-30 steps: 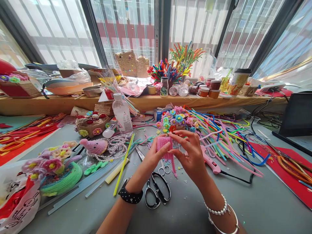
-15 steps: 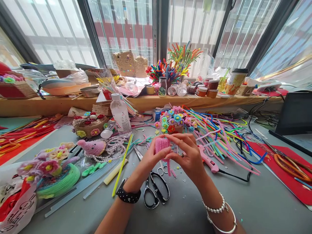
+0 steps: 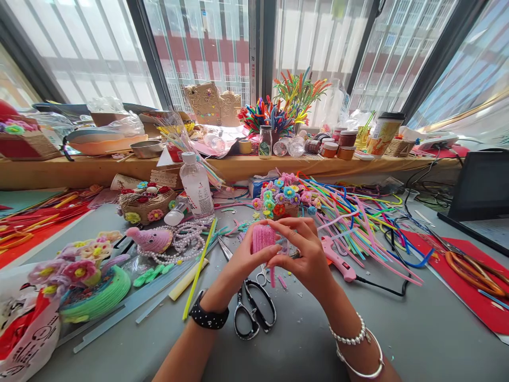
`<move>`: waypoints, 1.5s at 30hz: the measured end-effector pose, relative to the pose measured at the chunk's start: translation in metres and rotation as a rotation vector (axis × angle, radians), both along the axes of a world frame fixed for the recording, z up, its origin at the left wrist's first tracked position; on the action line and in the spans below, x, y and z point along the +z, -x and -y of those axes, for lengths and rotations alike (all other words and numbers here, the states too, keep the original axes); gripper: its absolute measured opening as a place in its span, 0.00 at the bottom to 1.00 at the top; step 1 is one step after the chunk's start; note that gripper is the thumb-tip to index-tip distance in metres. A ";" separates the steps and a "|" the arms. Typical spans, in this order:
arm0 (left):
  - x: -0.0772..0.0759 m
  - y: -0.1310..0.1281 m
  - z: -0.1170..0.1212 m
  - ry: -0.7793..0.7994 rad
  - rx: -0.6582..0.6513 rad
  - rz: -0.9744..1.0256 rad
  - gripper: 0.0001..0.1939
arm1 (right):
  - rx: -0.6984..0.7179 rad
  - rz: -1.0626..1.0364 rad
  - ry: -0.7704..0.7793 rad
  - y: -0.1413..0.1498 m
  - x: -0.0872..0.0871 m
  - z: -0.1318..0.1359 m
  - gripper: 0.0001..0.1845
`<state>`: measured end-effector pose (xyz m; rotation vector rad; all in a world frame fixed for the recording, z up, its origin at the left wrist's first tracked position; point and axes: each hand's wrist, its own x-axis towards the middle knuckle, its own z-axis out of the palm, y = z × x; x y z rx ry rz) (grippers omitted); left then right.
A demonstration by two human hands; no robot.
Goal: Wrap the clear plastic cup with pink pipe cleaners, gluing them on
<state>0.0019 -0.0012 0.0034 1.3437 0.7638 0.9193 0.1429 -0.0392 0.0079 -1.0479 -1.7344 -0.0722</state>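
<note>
Between my hands, above the grey tabletop, is a block of pink pipe cleaner (image 3: pixel 263 239) laid in close vertical rows, with one loose end hanging down. My left hand (image 3: pixel 244 260) is closed around its left side, thumb across the front. The fingers and thumb of my right hand (image 3: pixel 306 249) pinch its right edge from top and bottom. Something clear, partly hidden, shows behind the right fingers. Below the hands lie large black-handled scissors (image 3: pixel 260 313) and a small pair of scissors (image 3: pixel 262 277). A pink glue gun (image 3: pixel 340 260) rests to the right of my right hand.
Loose pipe cleaners (image 3: pixel 358 212) spread over the right side. A flower-covered basket (image 3: pixel 284 209) stands behind my hands. On the left are a clear bottle (image 3: pixel 196 185), pearl strings (image 3: pixel 189 241), glue sticks (image 3: pixel 107 321) and a green flower piece (image 3: pixel 95 297). A laptop (image 3: pixel 481 196) sits far right.
The pink block's loose end has shifted slightly left, and my right thumb has moved a little left along the lower edge. Both hands otherwise keep their place.
</note>
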 end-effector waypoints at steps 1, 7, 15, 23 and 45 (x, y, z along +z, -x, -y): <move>0.000 0.000 0.000 -0.017 0.007 -0.010 0.32 | 0.007 -0.006 -0.003 0.000 0.000 0.000 0.25; 0.002 0.002 0.003 -0.286 0.068 -0.125 0.34 | 0.060 -0.113 0.032 -0.002 0.003 0.003 0.15; 0.001 0.002 0.004 -0.450 0.118 -0.154 0.35 | 0.026 -0.123 -0.047 -0.003 0.008 0.008 0.11; 0.000 0.002 0.007 -0.470 0.099 -0.184 0.35 | -0.089 -0.051 -0.201 -0.001 0.005 0.009 0.14; -0.005 0.001 0.005 -0.655 0.004 -0.230 0.38 | 0.178 -0.035 0.131 -0.017 0.012 0.010 0.08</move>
